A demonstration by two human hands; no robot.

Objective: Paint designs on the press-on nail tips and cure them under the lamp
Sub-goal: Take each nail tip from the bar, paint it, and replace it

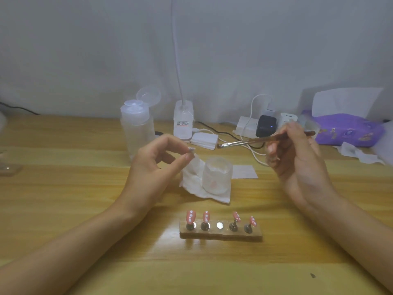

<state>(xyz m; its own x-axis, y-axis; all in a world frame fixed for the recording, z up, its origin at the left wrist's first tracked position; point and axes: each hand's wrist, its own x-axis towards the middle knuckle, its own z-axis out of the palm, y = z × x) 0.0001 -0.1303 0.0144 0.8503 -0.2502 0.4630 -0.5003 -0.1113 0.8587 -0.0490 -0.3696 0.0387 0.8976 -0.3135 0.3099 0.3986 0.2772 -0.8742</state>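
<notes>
A wooden nail stand (221,232) lies near the table's front, carrying several pink nail tips (190,217) with white dots; its middle magnet spot is bare. My left hand (153,169) hovers above the table and pinches a small nail-tip holder (190,151) between thumb and forefinger. My right hand (297,158) grips a thin brush (244,142) whose bristles point left toward the left hand. A small glass cup (217,177) stands on a white tissue (191,184) between the hands.
At the back stand a clear pump bottle (137,128) with an open lid, a white lamp base (183,122) with a gooseneck, a stack of cotton pads (204,140), chargers with cables (265,125) and a purple tissue pack (348,129).
</notes>
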